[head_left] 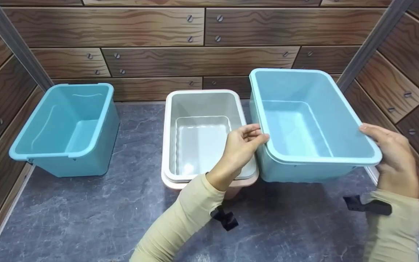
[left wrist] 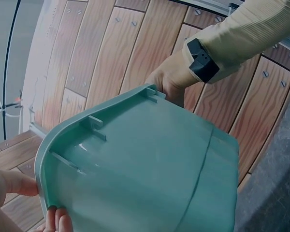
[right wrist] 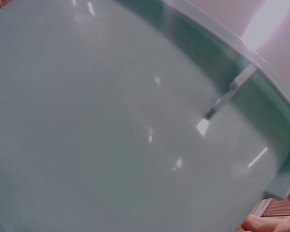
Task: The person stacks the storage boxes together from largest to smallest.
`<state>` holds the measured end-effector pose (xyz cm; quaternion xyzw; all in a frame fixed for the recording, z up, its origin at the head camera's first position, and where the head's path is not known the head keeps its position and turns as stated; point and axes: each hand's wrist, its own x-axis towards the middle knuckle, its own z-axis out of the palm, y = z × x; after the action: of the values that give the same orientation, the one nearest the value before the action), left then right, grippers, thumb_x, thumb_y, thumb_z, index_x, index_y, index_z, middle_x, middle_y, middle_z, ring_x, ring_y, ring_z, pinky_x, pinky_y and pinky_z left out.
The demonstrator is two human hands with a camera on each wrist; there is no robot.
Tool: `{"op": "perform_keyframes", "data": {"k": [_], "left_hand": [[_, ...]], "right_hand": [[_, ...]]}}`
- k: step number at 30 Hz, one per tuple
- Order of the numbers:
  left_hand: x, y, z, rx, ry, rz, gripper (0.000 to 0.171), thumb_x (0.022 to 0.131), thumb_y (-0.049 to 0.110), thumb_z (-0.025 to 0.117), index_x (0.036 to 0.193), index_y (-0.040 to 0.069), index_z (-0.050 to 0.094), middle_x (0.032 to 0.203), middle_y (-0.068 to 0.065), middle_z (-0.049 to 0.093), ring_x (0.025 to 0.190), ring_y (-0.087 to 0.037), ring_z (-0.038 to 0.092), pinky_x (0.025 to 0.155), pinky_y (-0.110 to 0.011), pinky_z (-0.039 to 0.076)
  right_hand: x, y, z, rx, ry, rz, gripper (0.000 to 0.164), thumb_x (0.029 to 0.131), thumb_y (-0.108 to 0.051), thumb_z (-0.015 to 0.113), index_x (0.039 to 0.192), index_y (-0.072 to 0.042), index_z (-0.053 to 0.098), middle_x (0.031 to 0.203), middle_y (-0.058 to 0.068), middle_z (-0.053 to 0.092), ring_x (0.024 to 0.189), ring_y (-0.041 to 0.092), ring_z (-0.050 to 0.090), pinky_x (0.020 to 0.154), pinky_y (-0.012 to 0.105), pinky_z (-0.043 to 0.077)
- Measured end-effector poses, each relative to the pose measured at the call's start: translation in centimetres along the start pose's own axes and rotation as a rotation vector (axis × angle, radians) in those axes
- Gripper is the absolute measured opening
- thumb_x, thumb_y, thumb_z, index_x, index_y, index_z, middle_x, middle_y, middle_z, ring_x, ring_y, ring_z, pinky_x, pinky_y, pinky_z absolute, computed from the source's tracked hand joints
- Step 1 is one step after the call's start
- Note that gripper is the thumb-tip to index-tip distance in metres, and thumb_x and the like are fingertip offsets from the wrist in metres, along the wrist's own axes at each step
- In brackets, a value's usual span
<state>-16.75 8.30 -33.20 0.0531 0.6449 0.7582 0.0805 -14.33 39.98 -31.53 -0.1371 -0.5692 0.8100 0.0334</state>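
Observation:
A light blue plastic bin (head_left: 304,171) is held up at the right, tilted, its open top facing the head camera. My left hand (head_left: 236,147) pinches its left rim between thumb and fingers. At the opposite rim, near the front right corner, my right hand (head_left: 396,156) grips, with the thumb on top and the other fingers largely hidden below. The left wrist view shows the bin's outer wall (left wrist: 150,154) and the ribs beneath its rim. In the right wrist view, the same bin's smooth wall (right wrist: 96,125) fills most of the frame.
Beside the held bin stands a grey-white bin (head_left: 169,145) nested in a pink bin (head_left: 173,185). A turquoise bin (head_left: 82,167) stands at the far left. They rest on a dark marbled surface (head_left: 136,203), enclosed by wood-patterned walls (head_left: 151,29).

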Motion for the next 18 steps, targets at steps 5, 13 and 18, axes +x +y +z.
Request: {"op": "perform_keyframes", "data": {"k": [5,13,18], "left_hand": [[0.05,0.16,-0.07,-0.001,-0.008,-0.002,0.038,0.083,0.004,0.065,0.119,-0.007,0.061,0.100,-0.012,0.068,0.090,-0.009,0.061,0.081,-0.015,0.053],[-0.02,0.48,-0.14,-0.015,-0.017,0.002,0.038,0.084,0.004,0.065,0.120,-0.007,0.060,0.102,-0.012,0.068,0.091,-0.008,0.060,0.080,-0.015,0.052],[-0.18,0.86,-0.16,-0.027,-0.012,0.011,0.038,0.083,0.004,0.066,0.119,-0.007,0.061,0.101,-0.011,0.067,0.088,-0.007,0.059,0.079,-0.014,0.051]], "right_hand": [[-0.11,-0.24,0.25,-0.011,0.019,-0.016,0.023,0.091,-0.005,0.060,0.082,-0.015,0.078,0.071,0.001,0.074,0.061,0.012,0.070,0.053,0.026,0.058],[-0.12,-0.36,0.55,0.017,0.035,-0.039,0.022,0.090,-0.003,0.061,0.079,-0.012,0.078,0.070,0.003,0.074,0.060,0.012,0.070,0.052,0.026,0.058],[-0.17,-0.52,0.62,0.017,0.033,-0.053,0.022,0.090,-0.003,0.061,0.080,-0.012,0.078,0.071,0.003,0.074,0.061,0.013,0.070,0.052,0.026,0.058]]}}
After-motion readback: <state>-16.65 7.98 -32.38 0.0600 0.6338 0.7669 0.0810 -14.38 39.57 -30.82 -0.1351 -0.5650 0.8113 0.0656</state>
